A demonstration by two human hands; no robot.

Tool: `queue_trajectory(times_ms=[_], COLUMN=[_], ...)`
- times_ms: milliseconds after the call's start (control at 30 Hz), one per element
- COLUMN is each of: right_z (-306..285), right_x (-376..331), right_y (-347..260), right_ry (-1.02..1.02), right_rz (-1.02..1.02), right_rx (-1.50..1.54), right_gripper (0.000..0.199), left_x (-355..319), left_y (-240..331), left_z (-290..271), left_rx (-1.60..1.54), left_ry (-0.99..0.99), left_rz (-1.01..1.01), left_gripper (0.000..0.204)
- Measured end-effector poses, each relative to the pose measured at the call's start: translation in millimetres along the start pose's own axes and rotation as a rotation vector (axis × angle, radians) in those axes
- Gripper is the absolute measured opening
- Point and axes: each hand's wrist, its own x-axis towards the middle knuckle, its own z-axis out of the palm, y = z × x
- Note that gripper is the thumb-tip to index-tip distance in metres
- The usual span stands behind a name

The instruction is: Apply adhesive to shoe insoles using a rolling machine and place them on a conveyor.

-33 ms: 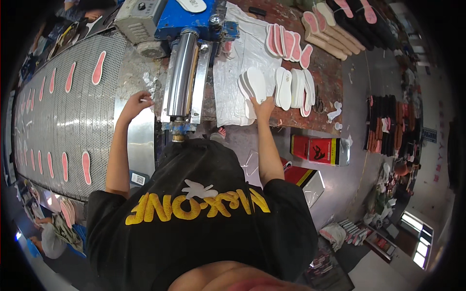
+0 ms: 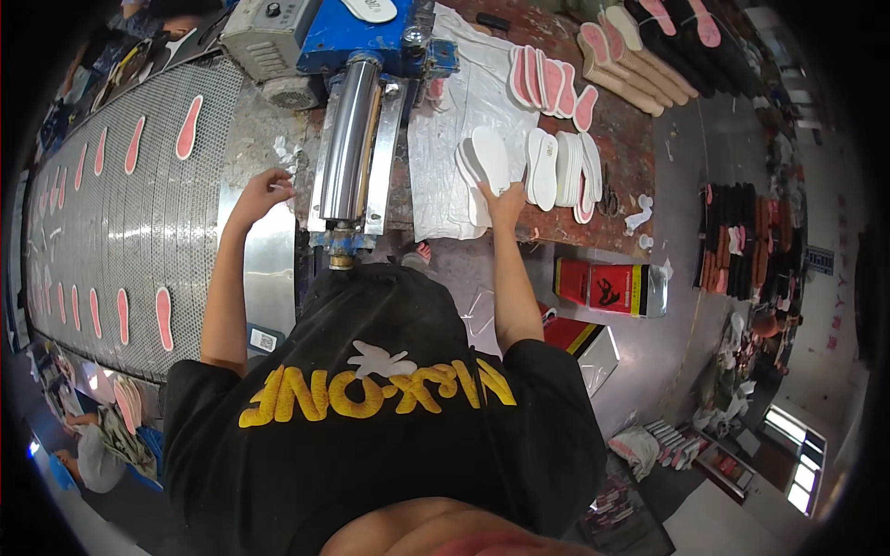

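My right hand [image 2: 505,199] reaches forward onto a sheet of white paper [image 2: 445,139] and grips the near end of a white insole [image 2: 489,157] lying there. More white insoles [image 2: 556,167] lean in a row just to its right. My left hand [image 2: 264,190] rests with bent fingers on the shiny metal plate [image 2: 264,269] beside the steel roller [image 2: 348,139] of a blue machine [image 2: 343,37]; nothing shows in it. Pink insoles [image 2: 188,127] lie spaced out on the mesh conveyor belt [image 2: 120,222] at the left.
A row of pink-topped insoles [image 2: 547,82] and tan soles [image 2: 630,65] sit at the back of the brown bench [image 2: 630,148]. Red and yellow boxes [image 2: 607,287] stand on the floor at the right. Another person crouches at the lower left [image 2: 88,454].
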Motion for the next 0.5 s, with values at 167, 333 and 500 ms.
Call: queue_trajectory(times_ms=[167,333,500], right_z=[-43,-113,-104], right_x=[17,-1,-34], right_y=[-45,-107,-190], right_ry=[-0.057,-0.281,-0.356], right_rz=[-0.226,-0.637,-0.778], right_rx=[0.416,0.302,0.268], right_gripper=[0.062,0.06,0.061], left_x=[7,-1,2], left_y=[40,93,126], left_z=[0,-5,1], left_rx=[-0.018,0.104,0.305], left_ry=[0.026,-0.016,-0.128], left_rz=[0.078,0.228,0.415], left_gripper=[0.039,0.06,0.079])
